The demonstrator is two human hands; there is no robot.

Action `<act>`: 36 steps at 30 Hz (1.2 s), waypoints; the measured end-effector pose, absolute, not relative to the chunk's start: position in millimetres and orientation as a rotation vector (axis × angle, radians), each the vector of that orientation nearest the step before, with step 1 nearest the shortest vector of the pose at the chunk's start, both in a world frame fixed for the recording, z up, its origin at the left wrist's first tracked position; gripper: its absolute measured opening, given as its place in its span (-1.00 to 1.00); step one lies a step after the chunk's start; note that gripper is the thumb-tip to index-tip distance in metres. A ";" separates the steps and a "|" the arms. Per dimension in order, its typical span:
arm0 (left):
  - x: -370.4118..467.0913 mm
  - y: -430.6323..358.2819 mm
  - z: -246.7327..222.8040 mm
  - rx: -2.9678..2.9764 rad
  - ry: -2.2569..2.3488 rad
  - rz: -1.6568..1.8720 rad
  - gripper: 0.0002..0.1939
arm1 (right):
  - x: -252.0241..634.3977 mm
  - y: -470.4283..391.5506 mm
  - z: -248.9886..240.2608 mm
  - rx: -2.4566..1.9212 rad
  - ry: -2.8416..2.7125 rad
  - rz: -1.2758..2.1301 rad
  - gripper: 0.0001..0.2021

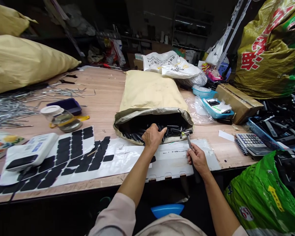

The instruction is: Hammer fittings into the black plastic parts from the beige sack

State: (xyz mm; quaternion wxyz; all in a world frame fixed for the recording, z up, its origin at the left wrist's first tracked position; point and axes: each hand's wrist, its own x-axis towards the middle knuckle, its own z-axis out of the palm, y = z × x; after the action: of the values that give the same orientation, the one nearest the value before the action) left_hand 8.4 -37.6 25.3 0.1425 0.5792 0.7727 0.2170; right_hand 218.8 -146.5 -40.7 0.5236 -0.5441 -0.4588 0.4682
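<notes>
Tan sack (149, 91) on the bench (105, 88), mouth facing you, black parts (173, 129) inside. Your left hand (152, 137) is over them, can't tell if gripping; right hand (198, 158) grips a silver tool (189, 141).

A wood-grain tabletop (105, 88) spreads beyond the left hand (152, 137) and right hand (198, 158). Far past them, in deep shade, stands a dark shelving unit (194, 33) (thin streaks of light (182, 22) glint along it). Pale, slanting uprights (236, 13) rise ahead and right of the right hand.
</notes>
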 end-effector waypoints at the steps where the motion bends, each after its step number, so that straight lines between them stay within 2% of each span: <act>1: 7.8 -36.5 24.3 1.666 2.236 0.610 -0.57 | 219.0 -146.5 -40.4 -1.307 -1.091 1.121 -0.47; 6: -10.2 -41.0 24.7 1.640 2.221 0.548 -0.65 | 220.7 -145.6 -40.8 -1.302 -1.074 1.141 -0.46; 10: -27.6 -60.3 29.8 1.675 2.154 0.813 -0.75 | 222.0 -145.8 -41.2 -1.292 -1.090 1.139 -0.48; 13: -29.4 -83.4 26.7 1.895 1.811 1.014 -0.79 | 221.6 -146.3 -39.5 -1.291 -1.115 1.137 -0.51; 17: -18.1 -107.5 2.0 2.193 1.319 0.810 -0.83 | 220.2 -146.0 -37.9 -1.294 -1.098 1.112 -0.49; 20: -11.5 -114.0 -20.2 2.248 1.306 0.698 -0.84 | 218.5 -149.7 -37.9 -1.294 -1.074 1.077 -0.47; 23: -11.5 -114.3 -31.4 2.182 1.319 0.759 -0.79 | 212.8 -164.2 -35.9 -1.335 -1.040 1.019 -0.46; 31: -14.6 -113.1 -27.4 2.086 1.301 0.766 -0.86 | 182.6 -225.5 -25.8 -1.446 -1.160 1.092 -0.50; 36: -14.6 -112.1 -28.5 2.048 1.288 0.785 -0.89 | 173.3 -233.4 -22.5 -1.495 -1.371 0.952 -0.54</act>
State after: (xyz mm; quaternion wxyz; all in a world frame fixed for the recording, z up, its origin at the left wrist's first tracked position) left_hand -14.6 -112.1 -28.5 0.2948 0.7694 0.4839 0.2950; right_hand 173.3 -233.4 -22.5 0.4355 -0.6007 -0.5507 0.3824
